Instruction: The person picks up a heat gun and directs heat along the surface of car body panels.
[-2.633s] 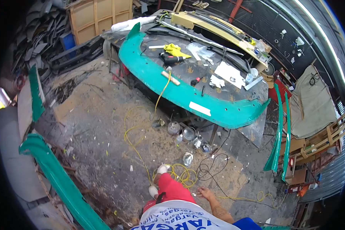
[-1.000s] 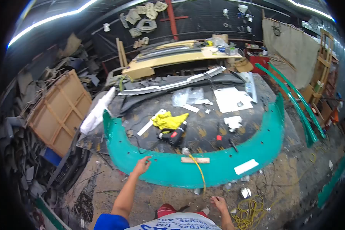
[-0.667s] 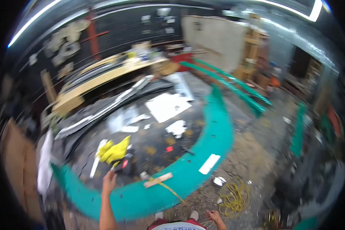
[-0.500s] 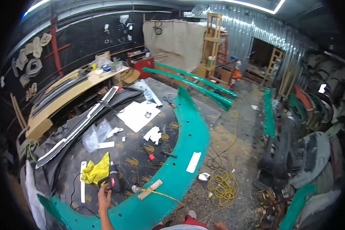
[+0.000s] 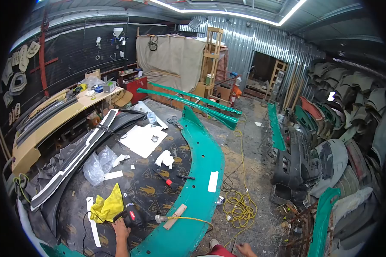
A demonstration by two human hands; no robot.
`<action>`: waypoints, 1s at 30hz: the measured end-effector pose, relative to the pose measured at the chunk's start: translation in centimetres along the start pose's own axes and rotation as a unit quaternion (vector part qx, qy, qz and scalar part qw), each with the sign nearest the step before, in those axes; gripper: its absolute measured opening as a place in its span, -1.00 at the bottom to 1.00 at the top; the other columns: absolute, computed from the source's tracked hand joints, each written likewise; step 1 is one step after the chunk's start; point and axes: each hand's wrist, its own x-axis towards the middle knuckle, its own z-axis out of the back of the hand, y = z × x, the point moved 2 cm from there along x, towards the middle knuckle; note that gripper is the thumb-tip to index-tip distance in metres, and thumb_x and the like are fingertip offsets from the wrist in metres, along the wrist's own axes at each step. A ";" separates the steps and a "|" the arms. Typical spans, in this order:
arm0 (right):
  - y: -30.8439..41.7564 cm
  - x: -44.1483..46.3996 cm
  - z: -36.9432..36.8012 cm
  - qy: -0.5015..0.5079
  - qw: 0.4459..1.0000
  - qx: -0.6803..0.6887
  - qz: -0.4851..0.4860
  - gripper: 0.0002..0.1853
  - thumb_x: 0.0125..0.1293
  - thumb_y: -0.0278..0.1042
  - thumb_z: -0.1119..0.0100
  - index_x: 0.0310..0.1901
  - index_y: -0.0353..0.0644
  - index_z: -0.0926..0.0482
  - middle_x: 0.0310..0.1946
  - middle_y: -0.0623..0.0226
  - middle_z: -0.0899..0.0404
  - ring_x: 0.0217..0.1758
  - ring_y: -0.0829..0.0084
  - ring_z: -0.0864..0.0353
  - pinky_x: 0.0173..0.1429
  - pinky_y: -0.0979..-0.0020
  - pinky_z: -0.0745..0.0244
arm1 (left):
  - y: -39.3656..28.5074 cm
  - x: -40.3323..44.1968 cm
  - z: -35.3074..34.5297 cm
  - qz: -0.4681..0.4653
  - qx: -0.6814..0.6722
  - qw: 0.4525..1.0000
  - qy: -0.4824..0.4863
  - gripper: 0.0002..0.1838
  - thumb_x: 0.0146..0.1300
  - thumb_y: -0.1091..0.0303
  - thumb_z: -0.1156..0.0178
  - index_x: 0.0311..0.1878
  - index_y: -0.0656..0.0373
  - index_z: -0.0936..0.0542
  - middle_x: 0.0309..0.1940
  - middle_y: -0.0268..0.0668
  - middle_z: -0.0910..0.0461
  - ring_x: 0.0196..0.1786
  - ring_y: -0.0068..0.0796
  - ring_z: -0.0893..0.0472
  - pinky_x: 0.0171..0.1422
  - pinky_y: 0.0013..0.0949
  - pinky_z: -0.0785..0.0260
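Observation:
My left hand (image 5: 121, 230) is closed around the handle of a black heat gun (image 5: 134, 215) with a red label, which lies on the dark tabletop. A yellow cloth (image 5: 106, 208) is bunched up just left of it. To the right curves a long green panel (image 5: 205, 176) with small holes. On the panel rest a wooden block (image 5: 175, 217), a white paper strip (image 5: 212, 181) and a yellow hose with a metal fitting (image 5: 160, 218). My right hand (image 5: 245, 249) hangs low at the bottom edge, apart from the table, fingers loosely apart and nothing seen in them.
White sheets (image 5: 143, 141), plastic wrap (image 5: 98, 166), and a red-handled tool (image 5: 169, 182) lie on the table. A long black part (image 5: 75, 173) with a white strip runs along its left. A coiled yellow hose (image 5: 240, 204) is on the floor. Bumpers (image 5: 330, 167) are stacked at right.
My left hand has closed on the heat gun's handle, and the gun has turned slightly. My right hand shows a little more. The camera view has shifted to the right and up.

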 end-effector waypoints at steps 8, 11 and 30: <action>28.4 1.8 4.4 -0.022 0.925 0.088 0.369 -0.64 0.29 -0.17 -0.17 -0.01 -0.24 -0.58 -0.15 0.08 -0.64 -0.08 0.16 -0.63 0.06 0.21 -0.48 | -1.3 -0.6 4.4 0.005 -0.030 0.994 -0.105 -0.32 -0.23 0.37 -0.39 0.07 0.23 -0.40 -0.16 -0.05 -0.58 0.03 -0.02 -0.53 0.21 0.02 -0.21; 33.2 3.7 -0.4 -0.028 0.903 -0.012 0.429 -0.51 0.24 -0.12 -0.22 0.13 -0.22 -0.48 0.02 0.05 -0.52 0.13 0.06 -0.46 0.23 0.12 -0.34 | -1.5 -3.1 8.7 -0.003 -0.180 0.972 -0.151 -0.36 -0.20 0.34 -0.38 0.04 0.25 -0.41 -0.21 -0.04 -0.57 0.04 -0.02 -0.52 0.18 0.03 -0.24; 29.7 -1.8 7.7 0.079 0.901 0.141 0.402 -0.51 0.24 0.16 -0.20 -0.42 -0.21 -0.62 -0.74 0.18 -0.35 -0.68 0.41 -0.31 -0.51 0.29 -0.27 | -10.1 -10.9 23.3 0.003 -0.547 0.819 -0.172 -0.56 0.22 0.24 -0.17 0.07 0.26 -0.32 -0.38 -0.18 -0.48 -0.36 -0.30 -0.50 -0.28 -0.24 -0.41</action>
